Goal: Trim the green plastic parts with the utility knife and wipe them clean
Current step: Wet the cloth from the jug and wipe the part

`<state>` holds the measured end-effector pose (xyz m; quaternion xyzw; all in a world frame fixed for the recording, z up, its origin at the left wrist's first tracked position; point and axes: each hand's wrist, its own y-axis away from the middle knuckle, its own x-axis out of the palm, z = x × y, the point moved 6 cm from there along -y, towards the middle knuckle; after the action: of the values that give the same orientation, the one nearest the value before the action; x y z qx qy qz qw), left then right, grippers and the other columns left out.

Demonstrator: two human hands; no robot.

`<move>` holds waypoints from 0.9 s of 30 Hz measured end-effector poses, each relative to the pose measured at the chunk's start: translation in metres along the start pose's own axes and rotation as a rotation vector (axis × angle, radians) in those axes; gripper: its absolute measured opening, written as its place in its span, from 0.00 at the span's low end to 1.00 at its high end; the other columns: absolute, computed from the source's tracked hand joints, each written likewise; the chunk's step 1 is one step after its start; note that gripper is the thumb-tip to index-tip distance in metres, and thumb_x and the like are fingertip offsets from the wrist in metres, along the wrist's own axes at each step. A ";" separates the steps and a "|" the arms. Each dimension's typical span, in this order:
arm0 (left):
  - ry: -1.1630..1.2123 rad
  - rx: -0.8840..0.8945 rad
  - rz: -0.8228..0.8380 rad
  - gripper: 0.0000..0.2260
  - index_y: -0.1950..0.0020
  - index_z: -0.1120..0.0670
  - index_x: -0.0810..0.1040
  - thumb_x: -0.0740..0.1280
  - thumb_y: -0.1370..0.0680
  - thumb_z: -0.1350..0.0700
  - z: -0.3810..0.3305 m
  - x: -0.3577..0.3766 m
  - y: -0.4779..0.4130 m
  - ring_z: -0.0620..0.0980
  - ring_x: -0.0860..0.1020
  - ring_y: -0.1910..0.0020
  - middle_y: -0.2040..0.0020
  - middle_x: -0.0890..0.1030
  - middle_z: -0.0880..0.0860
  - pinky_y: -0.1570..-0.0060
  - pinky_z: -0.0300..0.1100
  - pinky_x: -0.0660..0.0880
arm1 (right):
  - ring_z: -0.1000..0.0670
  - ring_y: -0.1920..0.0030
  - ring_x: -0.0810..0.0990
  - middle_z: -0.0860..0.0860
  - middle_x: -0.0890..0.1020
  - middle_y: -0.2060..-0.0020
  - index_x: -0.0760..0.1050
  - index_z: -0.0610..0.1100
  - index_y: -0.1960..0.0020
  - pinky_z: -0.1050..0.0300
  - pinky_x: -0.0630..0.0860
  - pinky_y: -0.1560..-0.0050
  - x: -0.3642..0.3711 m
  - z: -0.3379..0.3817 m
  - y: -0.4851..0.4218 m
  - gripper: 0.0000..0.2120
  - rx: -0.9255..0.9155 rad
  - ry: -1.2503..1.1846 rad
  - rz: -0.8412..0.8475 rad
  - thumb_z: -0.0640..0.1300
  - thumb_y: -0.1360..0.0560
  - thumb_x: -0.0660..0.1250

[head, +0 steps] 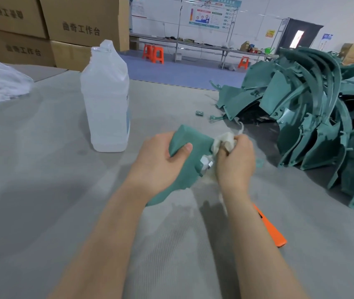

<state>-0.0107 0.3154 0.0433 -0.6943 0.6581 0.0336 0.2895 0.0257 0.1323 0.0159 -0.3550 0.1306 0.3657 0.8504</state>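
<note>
Green part [184, 152]: likely light, stiff, slippery | left hand [161, 162] gripping its top edge, good spot | right hand [234, 160] squeezing rag [223, 141] on it at 3 o'clock

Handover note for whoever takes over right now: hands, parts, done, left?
Hands: left hand grips one green part; right hand holds a rag against the part's right edge.
Things: knife lies on the table by the right forearm; bottle stands left of the hands; pile of green parts at right.
Done: knife set down, this part being wiped.
Left: finish the wipe, then probably the pile; which of those are done cannot be told.
</note>
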 end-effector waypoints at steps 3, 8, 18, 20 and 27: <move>-0.001 0.016 0.036 0.09 0.57 0.55 0.79 0.63 0.21 0.53 -0.004 0.005 0.001 0.47 0.76 0.64 0.64 0.80 0.49 0.66 0.36 0.72 | 0.41 0.47 0.74 0.42 0.77 0.46 0.71 0.38 0.44 0.56 0.60 0.57 -0.006 -0.016 -0.007 0.09 0.103 0.014 -0.010 0.41 0.21 0.60; -0.018 0.028 -0.058 0.11 0.62 0.55 0.75 0.64 0.21 0.54 -0.003 -0.005 -0.001 0.54 0.74 0.65 0.68 0.77 0.50 0.63 0.39 0.71 | 0.41 0.51 0.73 0.42 0.76 0.51 0.70 0.40 0.50 0.55 0.60 0.59 0.014 0.025 0.021 0.04 -0.112 -0.097 0.080 0.40 0.23 0.61; 0.059 0.062 0.039 0.07 0.58 0.52 0.79 0.66 0.22 0.52 -0.005 -0.023 0.003 0.52 0.81 0.61 0.61 0.82 0.51 0.61 0.47 0.77 | 0.41 0.47 0.74 0.42 0.76 0.46 0.69 0.39 0.46 0.54 0.64 0.55 -0.012 -0.032 -0.013 0.07 0.177 -0.036 -0.035 0.41 0.21 0.61; 0.082 0.086 0.029 0.05 0.57 0.49 0.79 0.66 0.22 0.52 -0.007 -0.030 0.005 0.53 0.82 0.60 0.60 0.83 0.51 0.60 0.49 0.78 | 0.41 0.47 0.75 0.42 0.76 0.46 0.69 0.39 0.46 0.52 0.66 0.54 -0.016 -0.045 -0.015 0.06 0.237 -0.021 -0.049 0.41 0.21 0.62; 0.091 0.066 0.062 0.07 0.56 0.55 0.80 0.66 0.22 0.53 -0.007 -0.026 0.005 0.56 0.82 0.60 0.61 0.83 0.55 0.60 0.53 0.79 | 0.44 0.51 0.73 0.44 0.77 0.49 0.69 0.42 0.48 0.57 0.63 0.56 -0.007 -0.008 -0.001 0.04 0.100 -0.133 0.010 0.41 0.21 0.62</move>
<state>-0.0216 0.3360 0.0585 -0.6644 0.6926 -0.0105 0.2808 0.0221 0.1223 0.0141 -0.2863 0.0936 0.3859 0.8720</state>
